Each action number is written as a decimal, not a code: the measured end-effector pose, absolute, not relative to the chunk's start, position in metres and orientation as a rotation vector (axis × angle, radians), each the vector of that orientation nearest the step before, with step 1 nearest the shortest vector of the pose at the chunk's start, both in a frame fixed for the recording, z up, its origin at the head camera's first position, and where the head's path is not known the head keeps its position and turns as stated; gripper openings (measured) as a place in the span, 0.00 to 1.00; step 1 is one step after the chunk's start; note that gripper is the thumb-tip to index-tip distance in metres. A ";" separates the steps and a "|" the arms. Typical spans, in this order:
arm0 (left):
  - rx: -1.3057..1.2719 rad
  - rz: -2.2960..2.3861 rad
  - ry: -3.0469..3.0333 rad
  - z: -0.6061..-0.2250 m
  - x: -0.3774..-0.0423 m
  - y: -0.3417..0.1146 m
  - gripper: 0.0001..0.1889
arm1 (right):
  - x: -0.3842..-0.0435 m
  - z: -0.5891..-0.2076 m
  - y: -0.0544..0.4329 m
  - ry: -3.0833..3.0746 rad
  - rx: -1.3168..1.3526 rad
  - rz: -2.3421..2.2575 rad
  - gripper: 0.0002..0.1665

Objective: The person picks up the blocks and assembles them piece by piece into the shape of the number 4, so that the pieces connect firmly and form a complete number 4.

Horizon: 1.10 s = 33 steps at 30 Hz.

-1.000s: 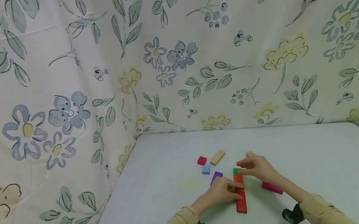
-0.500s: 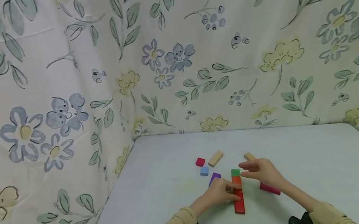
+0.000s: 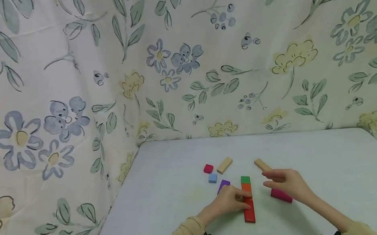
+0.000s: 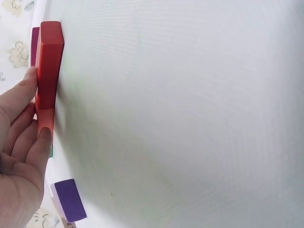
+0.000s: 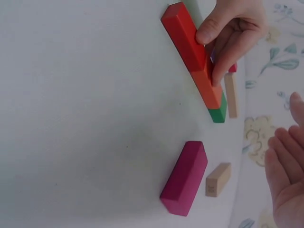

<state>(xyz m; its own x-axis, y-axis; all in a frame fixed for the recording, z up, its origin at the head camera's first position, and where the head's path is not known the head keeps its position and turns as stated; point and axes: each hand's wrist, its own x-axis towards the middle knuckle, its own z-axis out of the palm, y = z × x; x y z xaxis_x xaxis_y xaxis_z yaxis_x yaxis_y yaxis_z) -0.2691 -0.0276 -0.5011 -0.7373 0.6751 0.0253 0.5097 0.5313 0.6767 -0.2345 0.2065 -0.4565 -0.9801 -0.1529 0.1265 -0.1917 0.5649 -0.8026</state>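
Note:
My left hand [image 3: 228, 201] touches a straight row of blocks on the white table, its thumb at a long red block [image 3: 249, 214] and a finger on an orange block [image 5: 207, 89]. A small green block [image 3: 245, 179] continues the row at its far end. Beyond my left hand lies a purple block [image 4: 70, 199], partly covered in the head view. My right hand [image 3: 289, 184] hovers with nothing in it, fingers extended and thumb apart, over the table right of the row. Close below it in the head view is a long magenta block [image 5: 185, 178].
A plain wooden block [image 3: 262, 164] lies just past my right hand. Farther back left are another wooden block [image 3: 225, 165], a small red block [image 3: 208, 168] and a light blue block [image 3: 212, 178]. Floral cloth [image 3: 182, 73] hangs behind the table and along its left side.
My right hand has drawn away from the green end of the row, moving right and slightly nearer me. My left hand stays at the red and orange blocks. The view shifts slightly.

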 end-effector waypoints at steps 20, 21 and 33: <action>1.041 0.988 2.565 -0.504 -0.271 -0.029 0.18 | -0.217 -0.453 0.224 -2.768 0.165 1.324 0.29; 1.045 0.987 2.567 -0.504 -0.271 -0.029 0.18 | -0.216 -0.453 0.225 -2.766 0.161 1.320 0.29; 1.020 0.993 2.565 -0.504 -0.270 -0.029 0.18 | -0.210 -0.460 0.241 -2.736 0.123 1.281 0.28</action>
<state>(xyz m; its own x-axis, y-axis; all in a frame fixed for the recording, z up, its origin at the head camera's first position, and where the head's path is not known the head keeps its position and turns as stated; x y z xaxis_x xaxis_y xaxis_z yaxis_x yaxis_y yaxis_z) -0.2701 -0.0287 -0.5037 -0.7392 0.6714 0.0521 0.5315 0.5342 0.6574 -0.2104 0.2408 -0.4597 -0.9898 -0.0238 0.1405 -0.1232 0.6389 -0.7594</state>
